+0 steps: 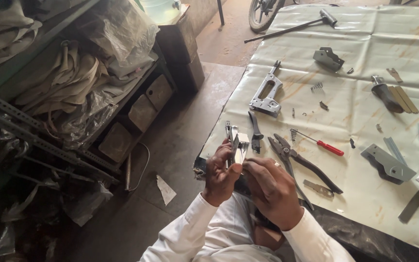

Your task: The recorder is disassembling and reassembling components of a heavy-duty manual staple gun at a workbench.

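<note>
A small shiny metal part [239, 148] is held up in front of the person's chest, just at the near left edge of the table [364, 29]. The left hand [220, 174] grips it from below with fingers curled tight around its lower end. The right hand [272, 189] closes on it from the right, thumb and fingertips pinched against its side. Both arms wear white sleeves [190, 233].

Just beyond the hands, on a pale, rust-stained sheet covering the table, lie black pliers [297, 160], a dark clip-like piece [256, 132], and a red-handled screwdriver [323, 144]. Farther back rests a slotted grey metal bracket [266, 92], with a small spring [316, 87] near it and a folded bracket [329, 58] behind. A flat grey plate [388, 164] lies to the right, and a black-handled tool [385, 94] beside tan strips [403, 98]. A long hammer [292, 26] lies at the far edge.

To the left, across a concrete floor [170, 145], stands a metal rack [49, 145] piled with cloth and plastic wrap.
</note>
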